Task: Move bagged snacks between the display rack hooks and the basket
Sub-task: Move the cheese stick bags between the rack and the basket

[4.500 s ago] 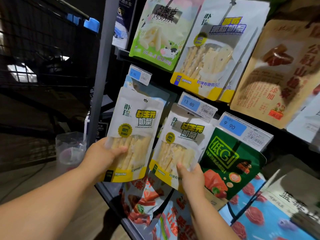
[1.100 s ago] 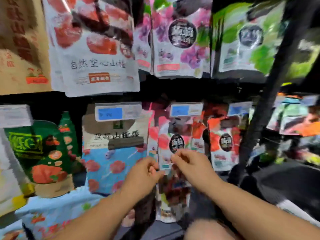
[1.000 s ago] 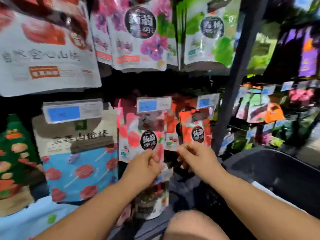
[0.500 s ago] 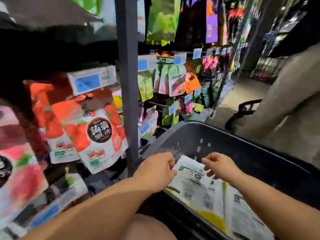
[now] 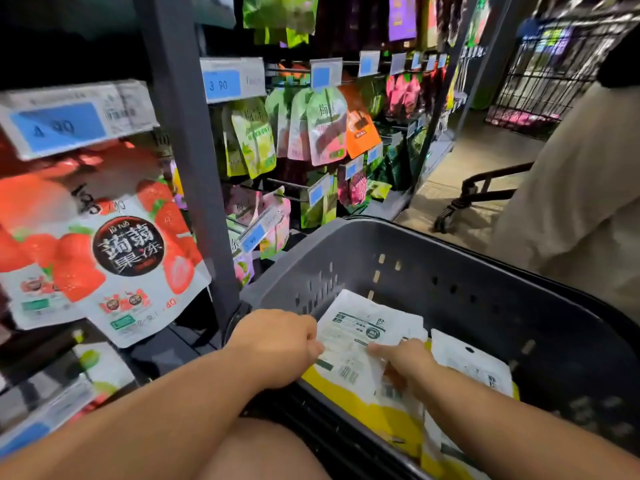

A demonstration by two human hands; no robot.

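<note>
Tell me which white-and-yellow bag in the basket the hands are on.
The left bag: the left hand grips its left edge and the right hand pinches its right side. The right bag lies untouched beside it.

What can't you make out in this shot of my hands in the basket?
Head view only.
- Left hand: fingers curl behind its own back; grip on the bag unclear.
- Right hand: most fingers hidden under the bag.
- Basket floor: covered by bags.
- Bag front: faces down.
- Price tag small print: blurred.
</note>
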